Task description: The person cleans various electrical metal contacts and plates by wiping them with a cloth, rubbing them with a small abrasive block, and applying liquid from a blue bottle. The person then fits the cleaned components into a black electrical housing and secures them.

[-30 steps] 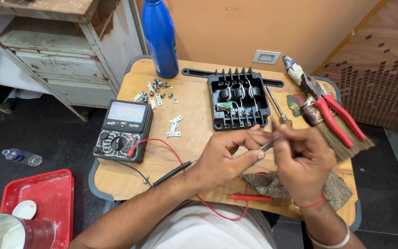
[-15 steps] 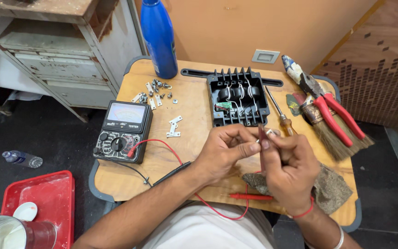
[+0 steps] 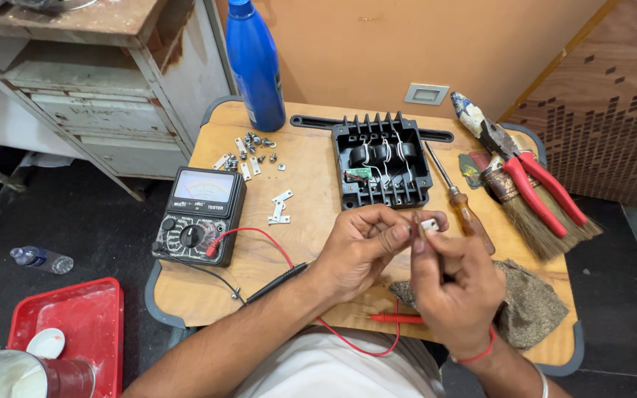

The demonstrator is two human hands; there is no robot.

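My left hand [image 3: 363, 247] and my right hand [image 3: 455, 284] meet over the front middle of a small wooden table [image 3: 311, 147]. Together their fingertips pinch a small white part [image 3: 428, 223] with a thin dark piece beside it. Just beyond the hands lies a black finned housing [image 3: 382, 161] with coils and wires inside. A red probe [image 3: 398, 318] lies under my right hand, a black probe [image 3: 274, 284] under my left forearm. Both leads run to the analog multimeter [image 3: 200, 214] at the left.
A wooden-handled screwdriver [image 3: 460, 199], red-handled pliers [image 3: 528, 177], a brush [image 3: 540, 221] and a grey cloth [image 3: 528, 302] lie at the right. Screws and metal brackets [image 3: 252, 151] lie by a blue bottle [image 3: 254, 66]. On the floor are a red tray [image 3: 75, 324] and a plastic bottle [image 3: 38, 259].
Both hands have drawn back toward me and a little left, staying together on the small part. My right hand has turned more upright.
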